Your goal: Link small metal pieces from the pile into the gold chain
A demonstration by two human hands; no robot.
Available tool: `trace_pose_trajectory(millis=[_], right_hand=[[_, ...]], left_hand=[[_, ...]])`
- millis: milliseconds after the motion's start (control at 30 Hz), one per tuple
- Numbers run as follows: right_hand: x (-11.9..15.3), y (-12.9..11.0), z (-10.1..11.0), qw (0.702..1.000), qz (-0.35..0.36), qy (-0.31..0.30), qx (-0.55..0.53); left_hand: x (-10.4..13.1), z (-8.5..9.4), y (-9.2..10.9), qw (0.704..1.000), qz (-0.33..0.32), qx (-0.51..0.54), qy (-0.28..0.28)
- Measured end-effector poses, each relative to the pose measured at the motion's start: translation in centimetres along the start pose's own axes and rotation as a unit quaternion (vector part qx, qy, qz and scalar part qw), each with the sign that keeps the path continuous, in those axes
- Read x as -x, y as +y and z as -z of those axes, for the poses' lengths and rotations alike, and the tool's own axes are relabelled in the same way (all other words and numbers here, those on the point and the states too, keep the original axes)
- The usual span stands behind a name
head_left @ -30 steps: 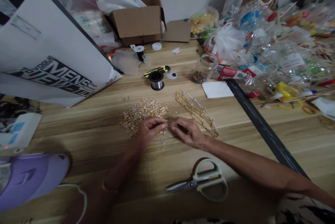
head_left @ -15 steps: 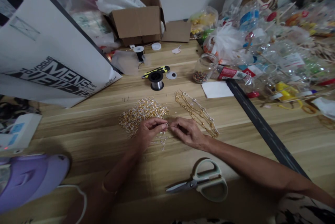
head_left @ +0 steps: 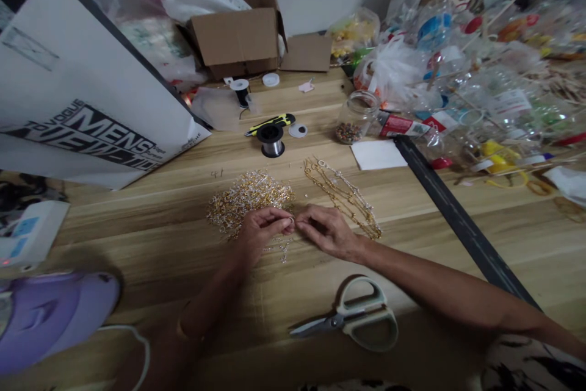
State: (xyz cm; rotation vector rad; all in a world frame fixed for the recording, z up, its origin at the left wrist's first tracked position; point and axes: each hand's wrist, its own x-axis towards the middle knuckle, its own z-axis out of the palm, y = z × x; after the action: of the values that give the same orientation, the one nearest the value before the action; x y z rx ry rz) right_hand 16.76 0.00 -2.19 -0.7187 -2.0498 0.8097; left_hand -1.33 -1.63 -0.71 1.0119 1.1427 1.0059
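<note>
Between thumb and forefinger, my left hand point(head_left: 262, 229) pinches a small silvery ring point(head_left: 292, 221). My right hand point(head_left: 327, 229) is closed in a pinch right against it, fingertips at the ring; what it grips is too small to make out. Short silver chain pieces point(head_left: 284, 249) lie on the wood just below the fingertips. Behind my left hand spreads a pile of gold and silver jewelry bits point(head_left: 249, 196). Several beaded gold and silver chains point(head_left: 343, 194) are laid out beyond my right hand. Scissors point(head_left: 350, 316) with pale handles rest nearer to me.
Farther back are a spool of wire point(head_left: 271, 139), a yellow-black utility knife point(head_left: 274, 125), a jar of beads point(head_left: 352, 119) and white paper point(head_left: 379, 155). Plastic bottles point(head_left: 499, 98) crowd the right. A white bag point(head_left: 91, 98) and a purple appliance point(head_left: 55, 318) stand left.
My right fingertips have come closer to the left ones, so the two pinches now nearly meet at the ring. The view has shifted slightly; the things on the table lie as before.
</note>
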Motion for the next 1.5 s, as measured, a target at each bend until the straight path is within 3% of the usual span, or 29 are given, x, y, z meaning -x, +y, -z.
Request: trace_pose_trajectory(millis=[833,1500], right_hand=[[0.0,0.1,-0.1,1.0,-0.013,0.003,0.001],[0.0,0.1,-0.2,1.0,-0.014,0.006,0.001]], left_hand=[[0.4,-0.1,0.6,0.996,-0.002,-0.084,-0.003],[0.3,-0.2,0.8,0.996,0.005,-0.089,0.002]])
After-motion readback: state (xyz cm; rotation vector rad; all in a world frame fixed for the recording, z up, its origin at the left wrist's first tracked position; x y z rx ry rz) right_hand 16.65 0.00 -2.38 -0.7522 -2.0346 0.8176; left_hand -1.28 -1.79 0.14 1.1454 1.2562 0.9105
